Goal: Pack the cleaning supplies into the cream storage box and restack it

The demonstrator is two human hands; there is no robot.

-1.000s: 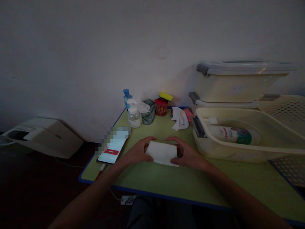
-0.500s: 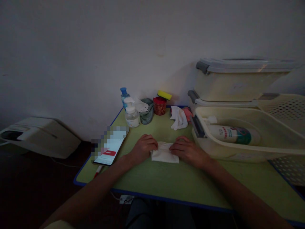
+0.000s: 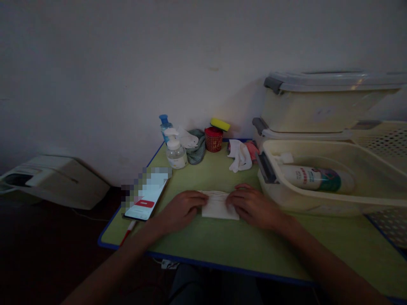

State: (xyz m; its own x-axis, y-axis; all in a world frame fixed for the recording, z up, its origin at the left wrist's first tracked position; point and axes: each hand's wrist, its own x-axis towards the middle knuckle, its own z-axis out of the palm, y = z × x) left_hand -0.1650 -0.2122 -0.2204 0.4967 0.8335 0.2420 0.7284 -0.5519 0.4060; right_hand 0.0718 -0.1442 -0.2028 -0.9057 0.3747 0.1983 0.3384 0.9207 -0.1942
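Note:
A folded white cloth (image 3: 219,206) lies on the green table (image 3: 229,245) in front of me. My left hand (image 3: 179,209) presses on its left end with fingers bent over the edge. My right hand (image 3: 251,204) covers its right end, fingers curled onto the fabric. Both hands rest on the tabletop with the cloth between them.
A phone (image 3: 146,195) lies at the table's left edge with a red pen (image 3: 126,232) under it. Pump bottles (image 3: 174,148), a grey rag, a red basket (image 3: 213,139) with a yellow sponge and a white cloth (image 3: 240,155) stand by the wall. Plastic bins (image 3: 321,178) fill the right side.
The cloth was a flat, wider sheet held up by both hands; it has been folded smaller and pressed to the table, and my hands have closed in over its ends.

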